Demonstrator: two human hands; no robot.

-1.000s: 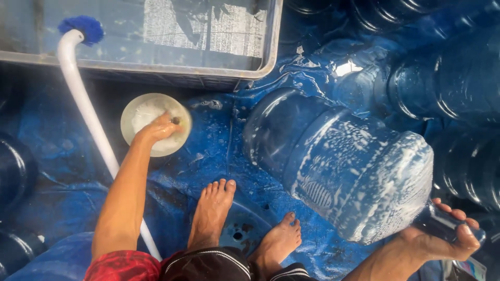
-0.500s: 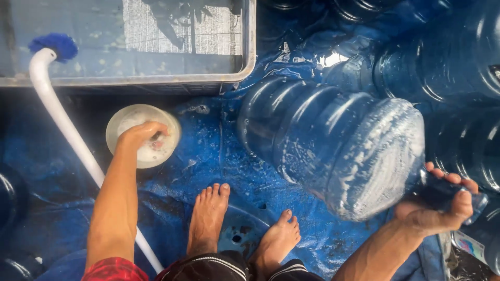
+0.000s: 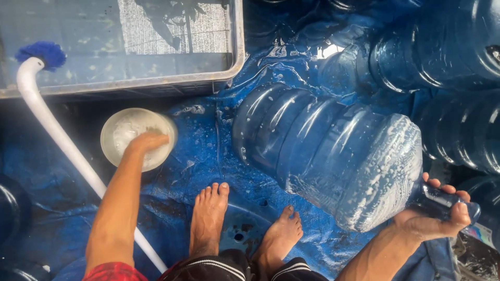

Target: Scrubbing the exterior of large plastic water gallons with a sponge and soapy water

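Head view: our right hand (image 3: pixel 435 218) grips the soapy jug (image 3: pixel 333 156) by its neck; our left hand (image 3: pixel 147 141) dips closed-fingered into the bowl (image 3: pixel 122 132), rinsing undone.

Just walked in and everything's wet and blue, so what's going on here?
A barefoot person is working over a wet blue tarp. The right hand grips the neck of a big soapy blue water jug lying on its side. The left hand dips into a small pale bowl, beside a white-handled brush and a water-filled tub.
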